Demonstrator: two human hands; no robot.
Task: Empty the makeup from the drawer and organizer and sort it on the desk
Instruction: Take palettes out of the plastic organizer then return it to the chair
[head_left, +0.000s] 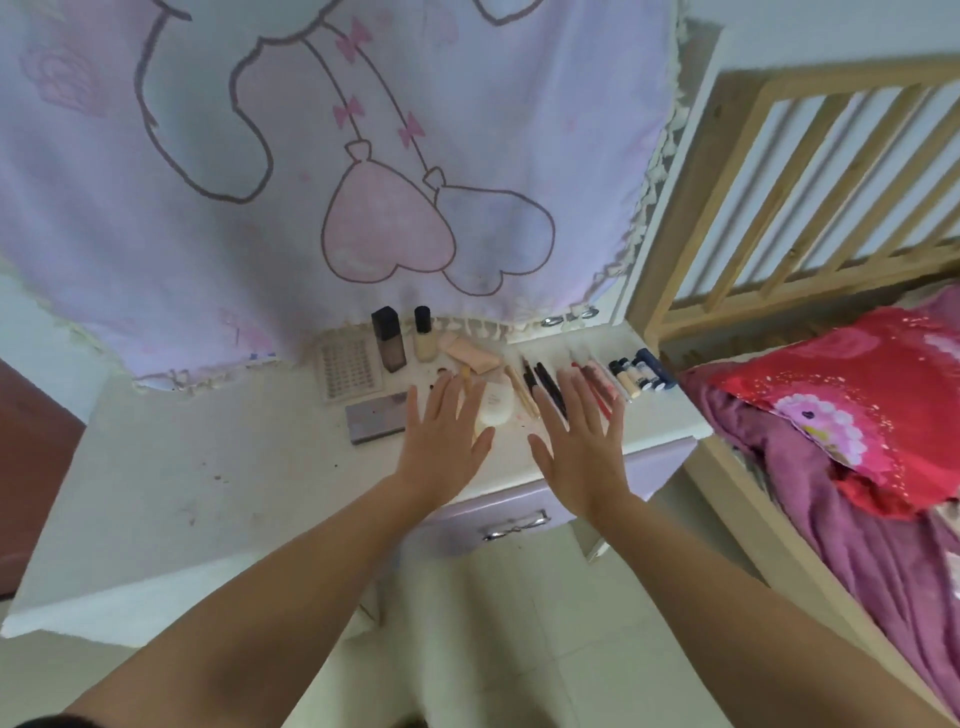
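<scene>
Both forearms reach forward from the bottom edge. The left hand (441, 447) and right hand (582, 452) are held flat, fingers straight and spread, holding nothing, above the table (208, 467). Whether the palms touch it cannot be told. Beyond the fingertips the makeup (519, 374) lies in a row; the hands hide parts of a white tube (496, 408) and several pencils (545, 387). Small labels are unreadable.

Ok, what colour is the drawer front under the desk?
Pale lilac, with a silver handle; the drawer front shows in the head view, the only one.
</scene>
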